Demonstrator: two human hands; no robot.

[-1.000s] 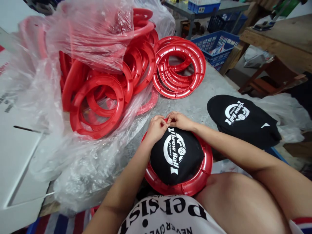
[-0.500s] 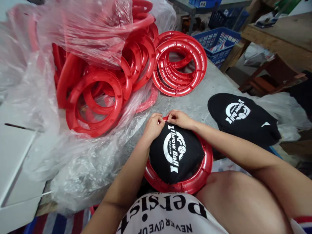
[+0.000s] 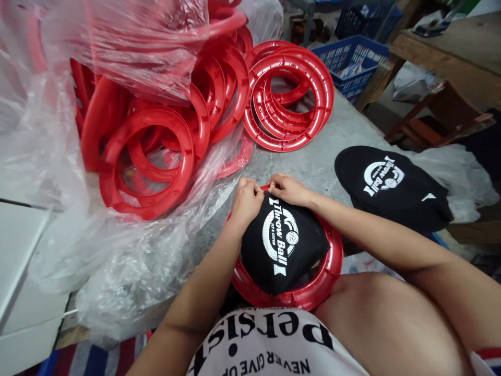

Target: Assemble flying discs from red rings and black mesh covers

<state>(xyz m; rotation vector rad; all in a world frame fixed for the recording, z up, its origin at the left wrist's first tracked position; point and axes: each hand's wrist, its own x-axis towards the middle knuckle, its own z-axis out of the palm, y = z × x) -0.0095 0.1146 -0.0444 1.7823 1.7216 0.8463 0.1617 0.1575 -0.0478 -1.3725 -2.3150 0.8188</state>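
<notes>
A black fabric disc point(image 3: 279, 245) printed "Throw Ball" in white lies across a red plastic ring point(image 3: 334, 261), close against my body at the table edge. My left hand point(image 3: 249, 198) pinches the edge of the black fabric at the ring's far side. Right beside it, my right hand point(image 3: 287, 189) is closed on the same edge, fingertips pressed at the rim. Fingers cover the exact spot where cloth meets ring. Along the ring's near side the fabric edge lies inside the rim, with gaps showing.
Several red rings point(image 3: 151, 162) spill from a clear plastic bag point(image 3: 129, 47) at left. More rings point(image 3: 289, 96) are stacked on the grey table point(image 3: 324, 141). Black printed discs point(image 3: 391, 188) lie in a pile at right. Behind are a blue crate point(image 3: 354, 62) and a wooden stool point(image 3: 438, 122).
Both hands stay at the ring's far rim, with small finger movements; the left hand's fingers have closed in more. The whole view has shifted slightly.
</notes>
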